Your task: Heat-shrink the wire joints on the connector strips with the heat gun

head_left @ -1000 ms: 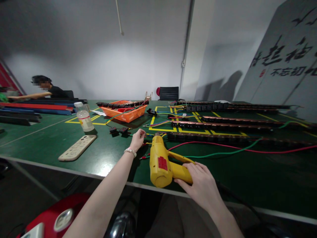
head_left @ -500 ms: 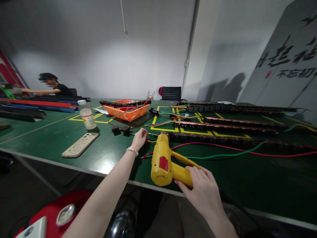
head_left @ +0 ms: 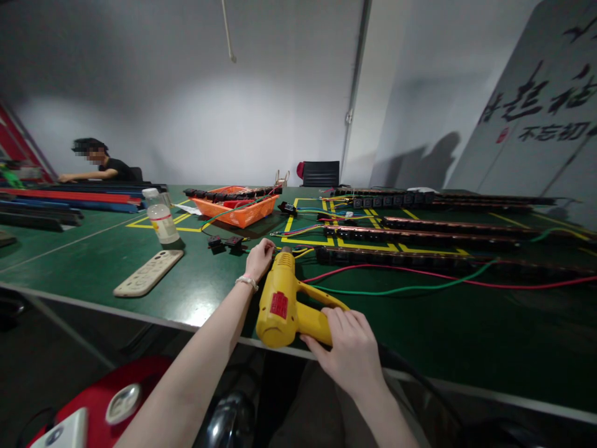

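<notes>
My right hand [head_left: 351,348] grips the handle of a yellow heat gun [head_left: 278,305] with a red label. Its nozzle points away from me, close beside the fingers of my left hand [head_left: 260,258]. That hand is closed in a pinch on thin wires; the fingertips partly hide them. Yellow and green wires [head_left: 305,251] run from there past the nozzle to a long dark strip [head_left: 392,256]. Two small black connectors [head_left: 226,244] lie just left of my left hand. A red cable [head_left: 345,269] and a green cable [head_left: 387,292] stretch to the right of the heat gun.
An orange basket [head_left: 240,216] holding dark strips stands behind my left hand. To the left are a bottle [head_left: 163,225] and a phone [head_left: 148,274]. More strips [head_left: 429,236] lie on the green table [head_left: 74,264]. A co-worker [head_left: 100,163] sits far left.
My right hand has moved the heat gun left, bringing its nozzle closer to my left fingers. My left hand keeps its pinch at nearly the same place. The co-worker's arm has drawn back.
</notes>
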`<act>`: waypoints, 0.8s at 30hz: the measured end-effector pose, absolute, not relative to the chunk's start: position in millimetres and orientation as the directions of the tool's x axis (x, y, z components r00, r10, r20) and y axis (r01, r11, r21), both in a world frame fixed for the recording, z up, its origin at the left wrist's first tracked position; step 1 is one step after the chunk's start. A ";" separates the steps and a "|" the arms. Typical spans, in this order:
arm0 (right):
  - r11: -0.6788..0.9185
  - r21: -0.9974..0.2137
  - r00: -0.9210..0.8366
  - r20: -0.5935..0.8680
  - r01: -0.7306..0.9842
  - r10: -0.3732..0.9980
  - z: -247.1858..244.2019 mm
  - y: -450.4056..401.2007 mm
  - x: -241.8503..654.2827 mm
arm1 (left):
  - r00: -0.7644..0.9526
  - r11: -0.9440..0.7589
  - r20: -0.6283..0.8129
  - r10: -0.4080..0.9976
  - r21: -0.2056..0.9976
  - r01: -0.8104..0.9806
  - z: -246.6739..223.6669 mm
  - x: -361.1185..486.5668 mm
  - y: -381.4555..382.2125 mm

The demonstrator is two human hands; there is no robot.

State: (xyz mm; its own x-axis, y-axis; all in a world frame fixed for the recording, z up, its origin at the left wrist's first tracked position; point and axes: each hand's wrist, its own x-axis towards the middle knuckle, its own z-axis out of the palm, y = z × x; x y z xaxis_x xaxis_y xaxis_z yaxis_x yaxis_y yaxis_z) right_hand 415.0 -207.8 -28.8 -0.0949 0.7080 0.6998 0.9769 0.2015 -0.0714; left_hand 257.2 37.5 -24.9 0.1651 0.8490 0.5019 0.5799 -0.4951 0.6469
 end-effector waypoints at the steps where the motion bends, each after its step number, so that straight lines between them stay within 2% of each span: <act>1: 0.204 -0.077 -0.092 0.704 0.976 0.704 -29.2 -206.8 412.7 | 0.162 -0.487 0.496 0.853 0.644 0.590 -23.7 257.1 36.8; 12: 0.209 -0.060 -0.101 0.724 0.976 0.682 -35.1 -201.3 408.8 | 0.161 -0.481 0.489 0.858 0.650 0.589 -23.3 255.5 38.4; 18: 0.216 -0.106 -0.074 0.724 0.971 0.686 -32.7 -204.2 419.0 | 0.158 -0.512 0.541 0.826 0.605 0.609 -25.0 256.3 41.4; 24: 0.191 -0.072 -0.079 0.727 0.979 0.682 -32.1 -209.9 433.1 | 0.150 -0.522 0.578 0.802 0.556 0.647 -23.2 257.2 38.3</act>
State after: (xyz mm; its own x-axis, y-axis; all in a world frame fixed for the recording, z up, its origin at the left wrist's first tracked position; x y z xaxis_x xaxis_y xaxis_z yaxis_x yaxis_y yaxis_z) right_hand 433.1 -209.9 -32.1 -0.0794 0.6820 0.7271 0.9790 0.1906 -0.0719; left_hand 257.2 38.3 -23.2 0.1498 0.8019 0.5783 0.6467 -0.5219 0.5562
